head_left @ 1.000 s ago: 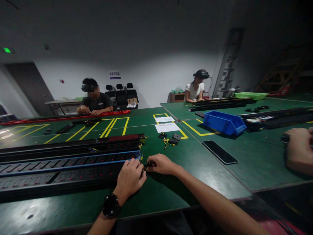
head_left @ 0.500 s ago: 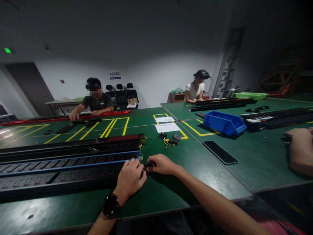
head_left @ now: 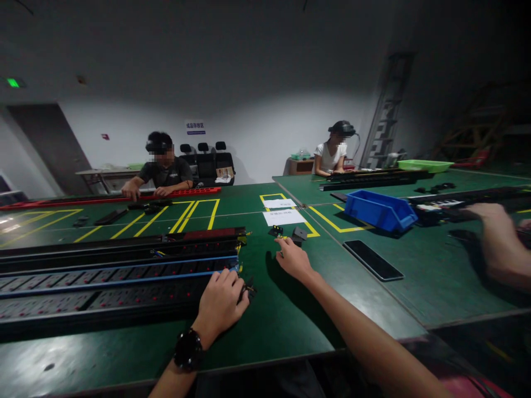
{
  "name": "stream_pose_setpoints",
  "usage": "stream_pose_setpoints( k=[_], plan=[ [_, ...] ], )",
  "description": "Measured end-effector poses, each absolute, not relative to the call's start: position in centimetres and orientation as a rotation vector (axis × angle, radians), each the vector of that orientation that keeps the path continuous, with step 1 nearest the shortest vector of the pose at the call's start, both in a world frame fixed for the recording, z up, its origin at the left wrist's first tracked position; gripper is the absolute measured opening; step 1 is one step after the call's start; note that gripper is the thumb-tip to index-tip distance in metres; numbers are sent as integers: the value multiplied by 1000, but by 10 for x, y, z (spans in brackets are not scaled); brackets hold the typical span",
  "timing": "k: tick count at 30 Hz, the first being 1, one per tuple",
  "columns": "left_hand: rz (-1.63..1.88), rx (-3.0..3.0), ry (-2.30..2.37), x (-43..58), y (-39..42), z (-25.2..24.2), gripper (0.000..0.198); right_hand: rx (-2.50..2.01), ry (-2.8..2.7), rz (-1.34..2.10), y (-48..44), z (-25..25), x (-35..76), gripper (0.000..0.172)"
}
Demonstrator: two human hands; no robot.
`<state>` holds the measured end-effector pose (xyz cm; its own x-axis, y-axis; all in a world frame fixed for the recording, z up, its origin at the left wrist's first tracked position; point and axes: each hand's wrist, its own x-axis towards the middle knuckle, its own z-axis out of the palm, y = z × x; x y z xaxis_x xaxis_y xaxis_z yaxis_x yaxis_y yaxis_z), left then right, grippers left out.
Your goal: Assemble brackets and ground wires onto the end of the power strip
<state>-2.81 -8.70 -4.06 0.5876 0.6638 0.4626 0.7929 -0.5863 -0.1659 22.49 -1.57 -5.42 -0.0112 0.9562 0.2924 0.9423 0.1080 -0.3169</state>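
My left hand (head_left: 223,298), with a black watch on its wrist, is closed over the near right end of a long black strip (head_left: 145,296) dotted with red. A small dark end piece (head_left: 250,288) pokes out past its fingers; how it joins the strip is hidden. My right hand (head_left: 292,258) is held out over the table to the right, index finger extended and nothing visible in it. Its fingertips are at a small group of loose black parts (head_left: 299,234) with yellow wires, partly covering them.
Beside the held strip lie a blue-edged strip (head_left: 166,271) and further dark rails (head_left: 124,249). White paper sheets (head_left: 284,217), a phone (head_left: 372,260) and a blue bin (head_left: 379,210) are to the right. A co-worker's hand (head_left: 504,249) is at far right; two people sit opposite.
My right hand has left the strip's end and moved up and right to the loose parts. My left hand stays in place. The co-worker's hand at right has shifted left and up.
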Motion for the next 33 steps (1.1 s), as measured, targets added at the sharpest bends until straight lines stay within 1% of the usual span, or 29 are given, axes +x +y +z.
stream_pose_setpoints(
  k=[3,6,9,12,13,17,20,24,27,30,33],
  plan=[
    [-494,-2463,-1176,-28,-88,-40,16,-1907,-2026,43,-13,-54,232,36],
    [-487,-2464,-1185,-28,-88,-40,17,-1811,-2098,164,-9,-56,235,33],
    [-491,-2466,-1198,-28,-88,-40,17,-1697,-2074,236,-7,-59,235,35],
    [-495,-2473,-1200,-28,-88,-40,16,-1676,-2068,190,-9,-61,231,42],
    [-492,-2477,-1202,-28,-88,-40,16,-1665,-2091,177,-10,-61,230,40],
    [-470,-2485,-1217,-28,-89,-39,17,-1638,-2178,162,-13,-61,228,22],
    [-472,-2483,-1218,-28,-89,-39,17,-1607,-2169,168,-12,-61,227,17],
    [-494,-2480,-1207,-28,-89,-39,16,-1538,-2063,218,-9,-62,227,17],
    [-501,-2480,-1200,-28,-89,-39,16,-1493,-2012,175,-6,-63,227,13],
    [-491,-2481,-1208,-28,-88,-39,16,-1474,-2052,118,-5,-66,226,13],
    [-474,-2481,-1219,-28,-88,-40,17,-1461,-2158,150,-8,-68,224,16]
  ],
)
